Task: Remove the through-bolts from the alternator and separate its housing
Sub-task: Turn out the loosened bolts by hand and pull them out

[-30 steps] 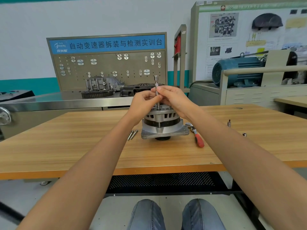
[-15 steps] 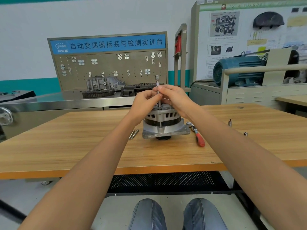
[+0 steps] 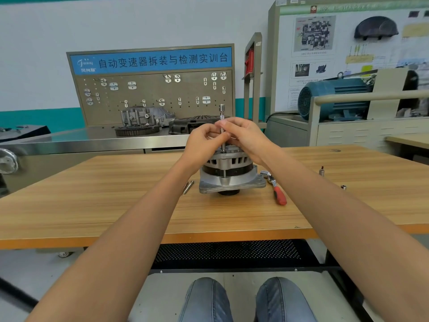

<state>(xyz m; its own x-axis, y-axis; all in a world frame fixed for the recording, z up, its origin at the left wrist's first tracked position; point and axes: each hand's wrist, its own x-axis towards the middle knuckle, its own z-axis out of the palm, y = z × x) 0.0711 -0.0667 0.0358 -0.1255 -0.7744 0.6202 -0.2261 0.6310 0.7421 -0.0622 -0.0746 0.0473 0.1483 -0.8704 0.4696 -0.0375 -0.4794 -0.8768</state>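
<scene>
While both hands meet above the alternator, the scene reads as follows.

Left hand: the left hand [image 3: 204, 140] has its fingers curled and pinches the thin shaft of the extension bar [image 3: 222, 129] from the left side.

Right hand: the right hand [image 3: 246, 135] also has curled fingers and pinches the same shaft from the right, so both hands grip one tool.

Reason for this hold: I judge the two hands twirl the bar by fingertips because the bolt below is already loose and needs little force; the upright bar keeps the socket seated on the bolt head.

Extension bar: it stands vertical, its lower end touching the top of the housing at the near edge; its upper end is free above the hands.

Alternator: the alternator [image 3: 229, 173] stands with the pulley side down on the counter [image 3: 92, 205], near the middle, closer to the far edge. Standing so, it does not roll, and the bolt heads face up.

Removed bolts: two loose through-bolts [image 3: 188, 187] lie just beside the alternator on its left.

Ratchet: the red-handled ratchet [image 3: 276, 189] lies just right of the alternator, not in use.

Small sockets: two small sockets [image 3: 321, 171] stand well apart toward the right edge.
</scene>
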